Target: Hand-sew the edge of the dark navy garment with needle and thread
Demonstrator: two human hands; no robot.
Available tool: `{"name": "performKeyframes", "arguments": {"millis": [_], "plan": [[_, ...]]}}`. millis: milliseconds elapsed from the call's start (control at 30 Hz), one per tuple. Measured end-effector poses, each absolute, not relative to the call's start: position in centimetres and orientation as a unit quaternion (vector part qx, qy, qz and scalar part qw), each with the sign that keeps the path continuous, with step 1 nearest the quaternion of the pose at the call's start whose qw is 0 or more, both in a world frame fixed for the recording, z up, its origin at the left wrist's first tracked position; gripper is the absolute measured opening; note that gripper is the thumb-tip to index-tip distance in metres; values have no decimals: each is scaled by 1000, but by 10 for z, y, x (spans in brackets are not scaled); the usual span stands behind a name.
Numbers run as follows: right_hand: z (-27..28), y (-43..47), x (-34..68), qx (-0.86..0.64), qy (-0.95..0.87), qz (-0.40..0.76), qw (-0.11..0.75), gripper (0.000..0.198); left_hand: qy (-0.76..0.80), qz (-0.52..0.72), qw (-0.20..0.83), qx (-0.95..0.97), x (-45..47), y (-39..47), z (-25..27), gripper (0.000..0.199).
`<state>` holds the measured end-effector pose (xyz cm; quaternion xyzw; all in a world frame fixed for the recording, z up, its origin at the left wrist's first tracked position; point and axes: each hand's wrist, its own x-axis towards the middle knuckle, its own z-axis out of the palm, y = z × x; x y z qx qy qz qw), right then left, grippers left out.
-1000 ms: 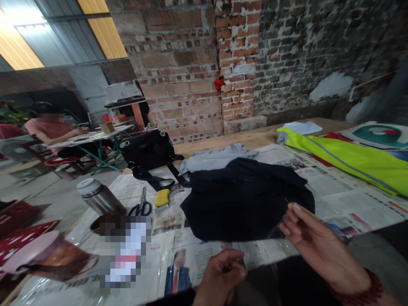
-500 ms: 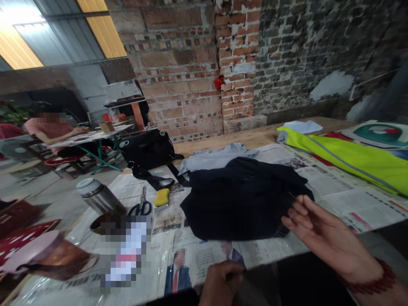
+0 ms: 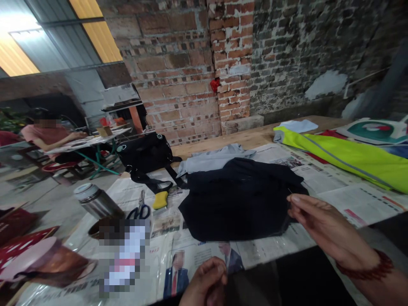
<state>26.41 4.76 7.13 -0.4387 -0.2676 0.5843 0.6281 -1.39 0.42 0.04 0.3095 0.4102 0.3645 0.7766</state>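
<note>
The dark cloth (image 3: 236,204) lies on the table (image 3: 264,128), any finished stitching too dark to make out. At its right side, the right hand (image 3: 325,225) has its grip closed on what looks like a needle (image 3: 290,191). The left hand (image 3: 207,280) curls nearby, contents hidden. Scissors (image 3: 141,203) lie apart, unheld.

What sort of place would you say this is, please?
It looks like a small sewing or garment workshop, judging by the scissors and dark cloth on the table, and the iron at the right.
</note>
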Motion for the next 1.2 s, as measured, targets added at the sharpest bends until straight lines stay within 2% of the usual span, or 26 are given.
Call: {"name": "performKeyframes", "arguments": {"millis": [67,167,233,333,400,467,533,633,800,900,1067,1200], "plan": [[75,48,265,-451,-300,571,616,24,397,411,781,252,-17,5,6,25],[81,47,262,-469,-339,567,586,27,470,459,700,281,-18,10,11,20],[85,45,259,-479,-364,555,574,28,550,431,605,382,-17,14,14,17],[87,43,252,-488,-397,531,567,28,627,386,389,554,-13,19,18,6],[87,43,247,-495,-410,525,558,28,628,406,252,614,-8,21,24,22],[85,42,244,-500,-418,523,549,27,609,439,194,632,1,20,34,33],[84,41,240,-501,-427,523,542,27,582,462,222,631,16,19,48,32],[83,38,234,-498,-435,525,535,29,525,480,339,616,46,19,62,29],[81,38,228,-487,-450,529,530,31,444,483,523,544,86,35,56,51],[80,41,233,-489,-440,525,541,28,435,466,611,468,88,44,52,44],[83,45,255,-486,-402,503,590,40,407,494,702,312,63,48,49,46],[82,49,268,-492,-416,493,584,41,390,509,729,239,49,44,39,45]]}}
